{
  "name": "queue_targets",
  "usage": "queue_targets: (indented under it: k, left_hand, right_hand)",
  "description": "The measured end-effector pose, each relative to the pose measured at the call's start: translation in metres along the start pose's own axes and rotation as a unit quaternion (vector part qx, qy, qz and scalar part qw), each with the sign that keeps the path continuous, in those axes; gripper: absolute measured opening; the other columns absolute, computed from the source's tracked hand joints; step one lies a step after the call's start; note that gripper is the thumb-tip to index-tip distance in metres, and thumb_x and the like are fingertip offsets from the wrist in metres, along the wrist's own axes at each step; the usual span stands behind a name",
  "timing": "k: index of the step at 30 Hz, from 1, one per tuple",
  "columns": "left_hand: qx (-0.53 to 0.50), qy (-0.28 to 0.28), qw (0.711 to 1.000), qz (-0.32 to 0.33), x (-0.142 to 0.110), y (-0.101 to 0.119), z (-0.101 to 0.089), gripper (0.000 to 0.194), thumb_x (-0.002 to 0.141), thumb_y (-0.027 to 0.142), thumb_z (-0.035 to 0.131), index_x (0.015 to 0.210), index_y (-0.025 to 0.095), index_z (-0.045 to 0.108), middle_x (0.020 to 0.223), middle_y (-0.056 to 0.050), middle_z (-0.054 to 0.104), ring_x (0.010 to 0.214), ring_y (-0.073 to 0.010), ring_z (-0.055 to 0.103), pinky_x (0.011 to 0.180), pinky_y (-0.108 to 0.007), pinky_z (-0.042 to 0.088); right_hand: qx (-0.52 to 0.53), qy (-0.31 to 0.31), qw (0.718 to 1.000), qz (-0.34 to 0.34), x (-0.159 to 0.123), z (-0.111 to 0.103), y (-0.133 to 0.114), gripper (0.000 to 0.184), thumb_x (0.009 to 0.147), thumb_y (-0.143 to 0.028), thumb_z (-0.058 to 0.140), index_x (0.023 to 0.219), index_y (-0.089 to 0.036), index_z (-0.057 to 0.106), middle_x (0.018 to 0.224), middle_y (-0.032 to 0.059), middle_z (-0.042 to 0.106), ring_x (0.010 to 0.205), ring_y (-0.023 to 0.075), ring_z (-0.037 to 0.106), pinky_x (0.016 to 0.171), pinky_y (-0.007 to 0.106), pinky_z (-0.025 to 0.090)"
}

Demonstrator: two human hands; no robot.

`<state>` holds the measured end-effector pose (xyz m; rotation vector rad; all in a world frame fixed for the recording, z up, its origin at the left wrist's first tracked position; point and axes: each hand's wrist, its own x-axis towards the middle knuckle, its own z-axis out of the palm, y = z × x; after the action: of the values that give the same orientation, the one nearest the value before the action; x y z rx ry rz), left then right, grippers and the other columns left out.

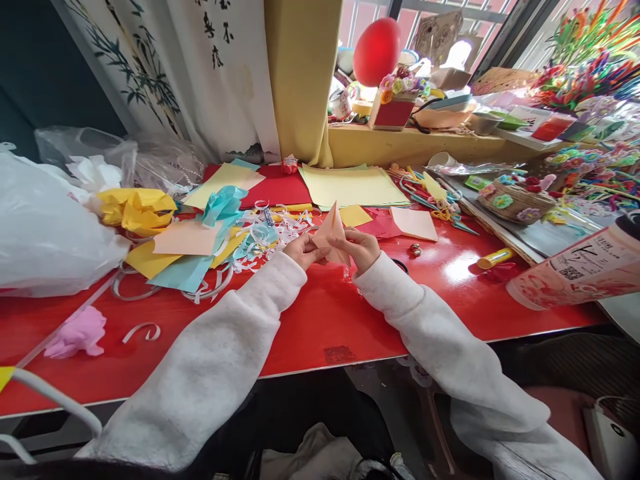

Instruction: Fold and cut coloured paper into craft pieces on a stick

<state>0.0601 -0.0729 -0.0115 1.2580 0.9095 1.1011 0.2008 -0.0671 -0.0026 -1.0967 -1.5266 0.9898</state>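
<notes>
Your left hand (306, 252) and right hand (364, 249) both pinch the folded peach paper (330, 229) between them, over the red worktop (320, 327); line its edges up first, then firm each crease with light, even pressure so nothing tears

The head view faces down across the table (325, 327) (beyond, apparently a glare-washed window (473, 21)).

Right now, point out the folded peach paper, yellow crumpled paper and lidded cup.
Folded peach paper (330, 230), head view: visible middle.
Yellow crumpled paper (137, 211), head view: middle.
Lidded cup (575, 265), head view: side label.
</notes>
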Motion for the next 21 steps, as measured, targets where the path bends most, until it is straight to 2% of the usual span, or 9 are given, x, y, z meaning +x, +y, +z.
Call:
queue_targets:
  k: [3, 7, 9, 12, 15, 18, 21]
  left_hand:
    - [0.011, 0.011, 1.000, 0.015, -0.0009, 0.0019, 0.0008, 0.034, 0.054, 0.034, 0.068, 0.067, 0.014, 0.043, 0.050, 0.004, 0.055, 0.044, -0.0087, 0.053, 0.050, -0.024, 0.044]
    - [-0.014, 0.013, 1.000, 0.000, -0.0005, 0.0031, 0.0010, 0.036, 0.051, 0.030, 0.070, 0.073, 0.014, 0.046, 0.059, 0.003, 0.057, 0.050, -0.0086, 0.055, 0.054, -0.024, 0.045]
    - [-0.002, 0.017, 1.000, 0.001, -0.0001, 0.0024, 0.0011, 0.034, 0.052, 0.030, 0.070, 0.069, 0.014, 0.046, 0.057, 0.003, 0.056, 0.048, -0.0080, 0.053, 0.051, -0.023, 0.043]
    - [0.022, 0.021, 0.999, 0.029, 0.0001, 0.0001, 0.0017, 0.033, 0.055, 0.034, 0.067, 0.067, 0.015, 0.043, 0.052, 0.005, 0.052, 0.042, -0.0059, 0.046, 0.044, -0.020, 0.037]
    - [0.031, 0.039, 0.997, 0.062, -0.0007, -0.0007, 0.0029, 0.034, 0.057, 0.039, 0.064, 0.074, 0.015, 0.046, 0.059, 0.004, 0.053, 0.048, -0.0056, 0.046, 0.046, -0.019, 0.036]
    - [0.064, 0.067, 0.994, 0.065, -0.0024, 0.0019, 0.0029, 0.033, 0.059, 0.043, 0.061, 0.072, 0.015, 0.049, 0.061, 0.003, 0.051, 0.053, -0.0057, 0.046, 0.050, -0.019, 0.038]
    - [0.064, 0.089, 0.993, 0.046, -0.0030, 0.0060, -0.0005, 0.034, 0.055, 0.043, 0.064, 0.066, 0.015, 0.049, 0.054, 0.004, 0.051, 0.047, -0.0056, 0.046, 0.046, -0.018, 0.037]
  right_hand:
    - [0.037, -0.007, 0.999, 0.028, -0.0012, 0.0013, -0.0035, 0.028, 0.059, -0.040, 0.061, 0.065, -0.012, 0.060, 0.064, -0.0003, 0.047, 0.062, 0.0096, 0.045, 0.056, 0.023, 0.036]
    - [0.098, 0.016, 0.991, 0.089, -0.0007, 0.0030, -0.0058, 0.030, 0.053, -0.038, 0.065, 0.065, -0.011, 0.059, 0.060, 0.0001, 0.052, 0.058, 0.0108, 0.048, 0.055, 0.024, 0.039]
    - [0.113, 0.018, 0.988, 0.107, -0.0008, 0.0037, -0.0066, 0.030, 0.052, -0.038, 0.066, 0.065, -0.011, 0.059, 0.059, 0.0007, 0.054, 0.058, 0.0119, 0.050, 0.055, 0.026, 0.040]
    - [0.145, 0.012, 0.981, 0.125, -0.0015, 0.0043, -0.0082, 0.030, 0.052, -0.036, 0.066, 0.069, -0.012, 0.060, 0.064, 0.0019, 0.058, 0.060, 0.0134, 0.053, 0.058, 0.027, 0.043]
    - [0.179, -0.006, 0.975, 0.128, -0.0011, 0.0037, -0.0077, 0.030, 0.052, -0.035, 0.066, 0.072, -0.013, 0.061, 0.067, 0.0011, 0.060, 0.062, 0.0129, 0.055, 0.060, 0.027, 0.044]
    - [0.146, -0.038, 0.982, 0.117, 0.0006, 0.0020, -0.0036, 0.031, 0.052, -0.036, 0.066, 0.073, -0.014, 0.061, 0.060, -0.0013, 0.056, 0.053, 0.0093, 0.051, 0.052, 0.023, 0.041]
    - [0.085, -0.059, 0.989, 0.101, 0.0016, 0.0007, -0.0005, 0.032, 0.057, -0.042, 0.062, 0.072, -0.014, 0.060, 0.049, -0.0042, 0.046, 0.040, 0.0042, 0.039, 0.040, 0.019, 0.033]
